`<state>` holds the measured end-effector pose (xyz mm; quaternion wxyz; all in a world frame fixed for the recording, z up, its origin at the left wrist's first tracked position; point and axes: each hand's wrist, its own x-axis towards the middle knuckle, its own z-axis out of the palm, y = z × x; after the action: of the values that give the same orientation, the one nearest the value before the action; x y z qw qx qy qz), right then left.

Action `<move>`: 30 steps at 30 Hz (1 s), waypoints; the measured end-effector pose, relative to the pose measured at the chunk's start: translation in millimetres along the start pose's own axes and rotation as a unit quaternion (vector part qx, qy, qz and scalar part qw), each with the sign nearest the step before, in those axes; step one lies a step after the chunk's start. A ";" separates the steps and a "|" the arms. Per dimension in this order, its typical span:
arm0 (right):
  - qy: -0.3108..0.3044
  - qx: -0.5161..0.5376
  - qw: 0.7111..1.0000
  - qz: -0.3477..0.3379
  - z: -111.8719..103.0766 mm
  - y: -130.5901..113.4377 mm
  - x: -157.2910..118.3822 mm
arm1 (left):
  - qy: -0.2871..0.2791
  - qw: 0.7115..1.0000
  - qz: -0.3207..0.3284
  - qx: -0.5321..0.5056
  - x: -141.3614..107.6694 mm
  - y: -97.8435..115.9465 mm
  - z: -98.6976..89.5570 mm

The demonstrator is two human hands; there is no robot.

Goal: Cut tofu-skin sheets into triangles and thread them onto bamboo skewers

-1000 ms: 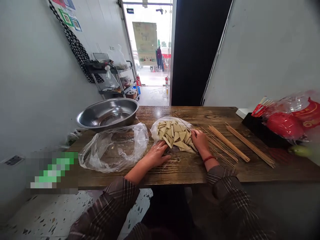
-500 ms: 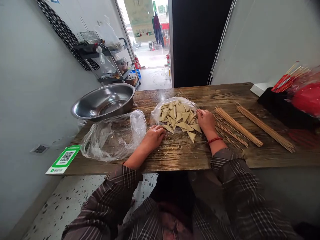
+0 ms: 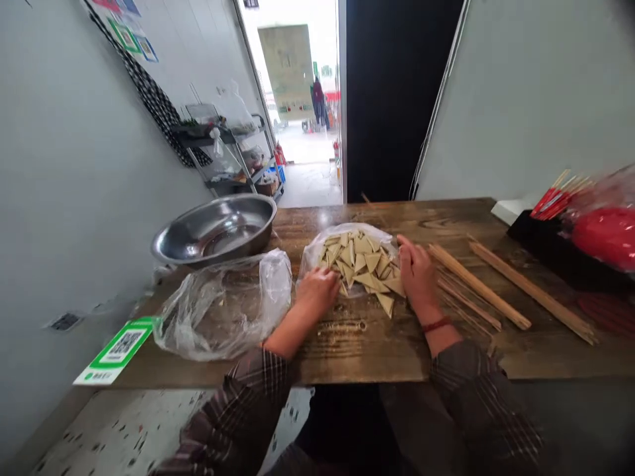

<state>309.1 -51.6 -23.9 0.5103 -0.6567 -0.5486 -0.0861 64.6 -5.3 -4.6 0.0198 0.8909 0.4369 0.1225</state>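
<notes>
- Left hand [image 3: 317, 291] has moved onto the near-left edge of the triangular pieces [image 3: 364, 261], covering some; its fingers are curled, and I cannot tell whether they grip one.
- Right hand [image 3: 417, 272] stands at the pile's right edge, fingers bent; blur hides what it grips.
- Around the pile: an empty plastic bag [image 3: 181, 317] and steel basin [image 3: 213, 231] to the left, two stick bundles [image 3: 479, 285] and loose thin sticks [image 3: 469, 304] to the right; the left hand partly blocks the pile.
- One piece [image 3: 385, 304] lies at the near side, its tip and long axis towards the table's near edge; the bundles slant from far left to near right.
- Pieces are flat, beige, sharp-cornered, heaped on crinkled clear plastic [image 3: 308, 256]; the table [image 3: 357, 357] is dark, glossy, grained wood.
</notes>
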 end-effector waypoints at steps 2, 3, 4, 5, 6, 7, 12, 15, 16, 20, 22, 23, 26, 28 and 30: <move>-0.005 0.012 1.000 -0.009 4.2 -0.7 -1.9 | -0.036 0.999 -0.003 0.019 1.9 -3.9 4.1; -0.003 0.017 1.000 -0.016 6.0 -0.8 -2.7 | -0.040 0.999 -0.005 0.024 1.4 -5.8 5.9; 0.000 0.021 1.000 -0.022 7.2 -0.9 -3.6 | -0.041 0.999 -0.006 0.026 0.2 -7.1 7.4; 0.004 0.024 0.999 -0.027 7.8 -1.2 -4.6 | -0.039 0.999 -0.008 0.022 -1.4 -7.6 8.6; 0.008 0.027 0.999 -0.031 7.9 -1.4 -5.7 | -0.037 0.999 -0.011 0.014 -3.2 -7.3 9.3; 0.012 0.029 0.999 -0.034 7.7 -1.6 -6.7 | -0.034 0.999 -0.015 0.001 -4.9 -6.3 9.8; 0.027 0.046 0.998 -0.039 6.6 2.3 -9.1 | -0.027 0.996 0.023 -0.081 -8.4 2.9 11.9; 0.048 0.063 0.997 -0.019 2.2 -0.9 -8.3 | -0.017 0.988 0.031 -0.148 -7.1 5.3 13.5; 0.059 0.071 0.996 -0.005 -1.1 -5.5 -8.7 | -0.001 0.982 0.010 -0.189 -6.3 5.0 13.6; 0.039 0.177 0.977 0.112 -21.0 -42.6 -22.7 | 0.059 0.871 -0.089 -0.479 -3.1 0.3 11.4; -0.050 0.264 0.947 0.177 -30.8 -64.8 -40.2 | 0.044 0.755 -0.102 -0.647 -2.3 -1.6 9.1; -0.101 0.292 0.930 0.200 -34.5 -74.2 -51.4 | 0.035 0.700 -0.106 -0.705 -2.4 -1.9 7.7; -0.190 0.331 0.886 0.264 -36.3 -89.8 -87.2 | 0.022 0.606 -0.122 -0.785 -3.8 -1.0 2.8; -0.204 0.348 0.866 0.297 -28.8 -90.9 -102.2 | 0.020 0.581 -0.132 -0.803 -4.8 -0.1 -0.1; -0.204 0.358 0.855 0.314 -16.6 -89.3 -102.0 | 0.020 0.564 -0.144 -0.813 -5.1 0.1 -2.3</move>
<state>205.2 -139.8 -33.5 0.5864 -0.5688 -0.3985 0.4169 61.1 -9.5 -3.4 0.7439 0.4215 0.2753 0.4395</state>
